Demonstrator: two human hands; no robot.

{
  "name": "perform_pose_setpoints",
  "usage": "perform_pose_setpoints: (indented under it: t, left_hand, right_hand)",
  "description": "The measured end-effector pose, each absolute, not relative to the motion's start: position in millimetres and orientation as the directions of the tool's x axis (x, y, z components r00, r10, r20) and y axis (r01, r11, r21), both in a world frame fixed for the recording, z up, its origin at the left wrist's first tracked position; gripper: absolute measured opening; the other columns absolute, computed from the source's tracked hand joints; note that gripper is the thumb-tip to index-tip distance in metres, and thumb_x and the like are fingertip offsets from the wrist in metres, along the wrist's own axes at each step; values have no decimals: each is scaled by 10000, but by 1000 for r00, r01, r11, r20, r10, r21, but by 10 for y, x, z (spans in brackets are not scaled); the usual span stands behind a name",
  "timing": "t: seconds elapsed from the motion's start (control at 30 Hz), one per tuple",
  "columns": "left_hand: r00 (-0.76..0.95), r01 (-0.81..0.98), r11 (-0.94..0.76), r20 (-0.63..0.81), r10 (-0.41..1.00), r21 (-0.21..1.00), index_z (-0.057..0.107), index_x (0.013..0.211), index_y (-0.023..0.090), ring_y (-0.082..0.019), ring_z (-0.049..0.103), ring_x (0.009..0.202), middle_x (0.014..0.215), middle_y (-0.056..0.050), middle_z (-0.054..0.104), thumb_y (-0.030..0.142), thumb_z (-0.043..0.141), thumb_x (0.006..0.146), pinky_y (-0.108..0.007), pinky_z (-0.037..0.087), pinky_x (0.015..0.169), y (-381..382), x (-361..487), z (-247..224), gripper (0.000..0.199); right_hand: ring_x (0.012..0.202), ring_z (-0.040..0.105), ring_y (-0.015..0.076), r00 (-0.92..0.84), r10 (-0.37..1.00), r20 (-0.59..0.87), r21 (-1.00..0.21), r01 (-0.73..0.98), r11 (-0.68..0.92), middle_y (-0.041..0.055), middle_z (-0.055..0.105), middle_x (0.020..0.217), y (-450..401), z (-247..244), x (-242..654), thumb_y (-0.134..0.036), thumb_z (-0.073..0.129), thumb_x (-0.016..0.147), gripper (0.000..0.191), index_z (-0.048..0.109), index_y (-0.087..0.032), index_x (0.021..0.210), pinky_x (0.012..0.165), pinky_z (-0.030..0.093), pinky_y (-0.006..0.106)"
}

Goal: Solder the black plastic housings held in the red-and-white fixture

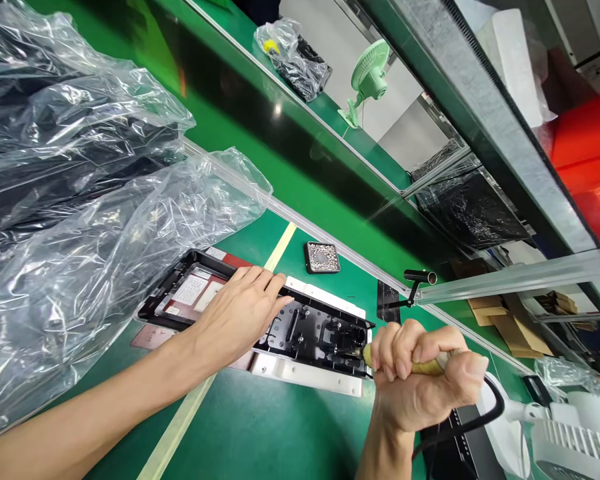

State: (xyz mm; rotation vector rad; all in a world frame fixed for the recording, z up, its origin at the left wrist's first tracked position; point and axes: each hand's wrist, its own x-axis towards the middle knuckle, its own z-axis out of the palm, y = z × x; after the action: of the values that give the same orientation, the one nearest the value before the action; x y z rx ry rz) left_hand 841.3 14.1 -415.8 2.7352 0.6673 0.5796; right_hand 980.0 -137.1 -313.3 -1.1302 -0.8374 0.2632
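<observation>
A long black plastic housing lies on a white fixture on the green bench. My left hand rests palm down across the middle of the housing, fingers stretched out and holding nothing. At the right end of the housing, my right hand is closed around a corded electric screwdriver with a yellowish grip. Its shaft points left into the housing; the hand and shadow partly hide the tip. A thick black cord loops from the tool's back end. Small screws show inside the housing.
Behind the housing stands a small black tray full of screws. Plastic-wrapped dark parts are piled at the left. A black tube on a bracket sits by the bench's rear rail. A white fan is at the lower right.
</observation>
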Motion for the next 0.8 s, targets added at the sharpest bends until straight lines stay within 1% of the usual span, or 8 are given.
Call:
perform_pose_setpoints:
  t: [0.2, 0.4, 0.57, 0.8]
  left_hand:
    - [823, 400, -847, 270, 500, 350, 668, 1120, 101, -325, 632, 985, 977, -152, 687, 389, 436, 1046, -455, 481, 868, 140, 8423, -4129, 377]
    - [816, 396, -850, 290, 499, 347, 664, 1123, 106, -320, 623, 986, 957, -146, 685, 378, 449, 1043, -445, 461, 868, 132, 8424, -4150, 356]
    - [818, 399, -853, 290, 497, 335, 657, 1133, 107, -322, 616, 953, 944, -135, 675, 382, 442, 1044, -445, 448, 845, 136, 8435, -4156, 360]
    - [821, 405, -852, 279, 499, 331, 661, 1119, 106, -317, 616, 944, 938, -129, 673, 381, 452, 1042, -438, 448, 839, 137, 8434, -4136, 354]
  right_hand:
    - [325, 323, 71, 686, 580, 439, -883, 209, 421, -88, 366, 438, -1332, -3145, 9830, -490, 363, 1007, 469, 460, -212, 643, 305, 360, 186]
    - [322, 328, 77, 676, 577, 459, -875, 228, 428, -80, 371, 451, -1358, -3168, 9868, -452, 301, 1016, 464, 484, -214, 662, 297, 351, 194]
    - [321, 328, 79, 672, 586, 452, -878, 219, 426, -82, 372, 451, -1362, -3178, 9869, -492, 318, 1014, 476, 482, -215, 664, 296, 349, 197]
    - [322, 321, 83, 659, 588, 470, -870, 234, 434, -75, 372, 452, -1346, -3175, 9865, -456, 323, 1007, 456, 497, -214, 661, 291, 339, 199]
